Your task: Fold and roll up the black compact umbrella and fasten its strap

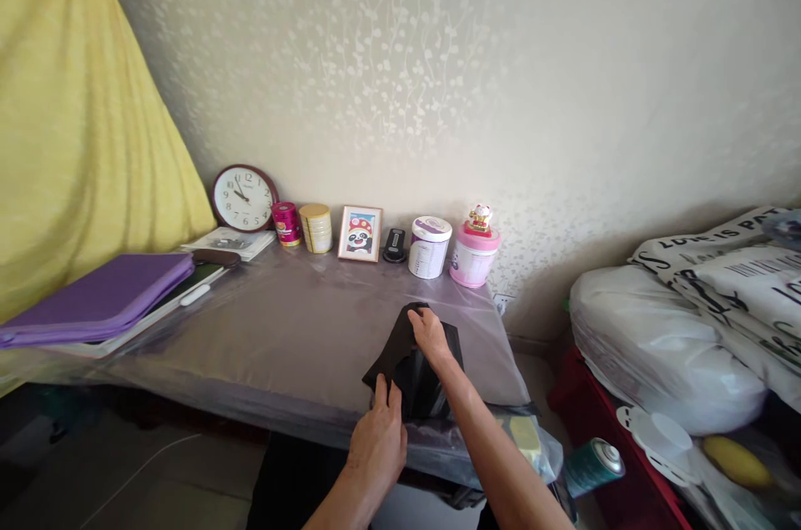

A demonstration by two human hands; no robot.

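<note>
A thin black item that looks like a folded bag (410, 367) is at the front right of the covered table (281, 330), its sides creased and slanting. My right hand (431, 338) grips its upper part, with fingers closed round the edge. On the lower left edge of the bag lies my left hand (380, 430). Its first two fingers reach over the black surface, while its thumb is mostly hidden. Both hands are close together near the table's front edge.
Along the wall stand a clock (244, 198), a framed panda picture (360, 233), a white tub (430, 248) and a pink tub (474, 256). Purple folders (100, 296) lie left. A spray can (594, 466) and a stuffed white bag (657, 346) are at right.
</note>
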